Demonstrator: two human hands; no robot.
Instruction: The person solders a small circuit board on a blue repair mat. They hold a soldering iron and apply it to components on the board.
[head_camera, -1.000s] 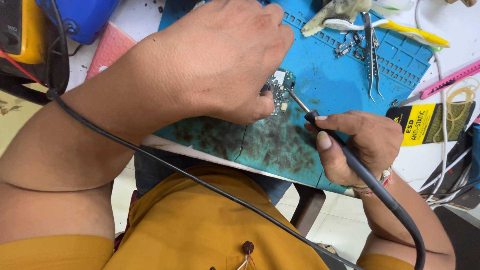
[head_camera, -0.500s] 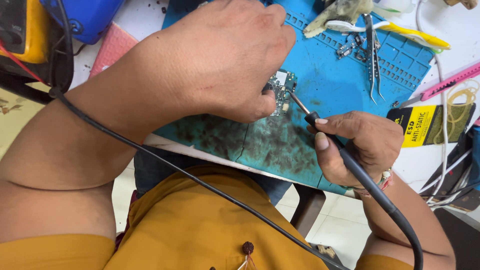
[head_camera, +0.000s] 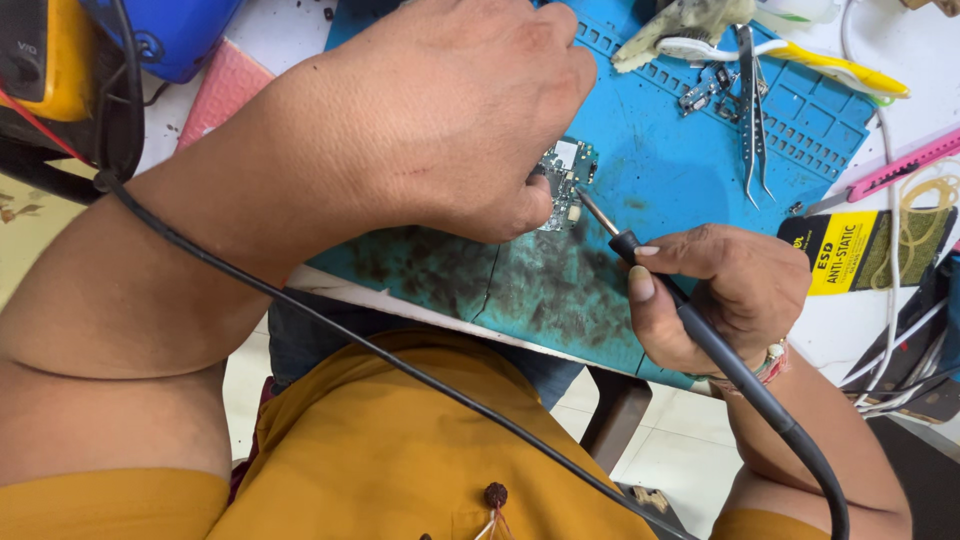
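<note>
Soldering is underway and not finished, as I judge it: the iron's tip sits at the lower right edge of the small circuit board (head_camera: 562, 180), and no joint can be made out at this size. The left hand (head_camera: 470, 110) clenches over the board, pinning it to the blue silicone mat (head_camera: 660, 170) on the bench (head_camera: 300, 40); fingers hide most of it. The right hand (head_camera: 720, 295) grips the soldering iron (head_camera: 640, 255) like a pen, its black cord trailing toward 5 o'clock. The mat is ribbed at 1 o'clock and darkly stained at 6 o'clock. Slim steel tweezers (head_camera: 750, 110) lie at 2 o'clock from the board, beside tiny loose parts.
</note>
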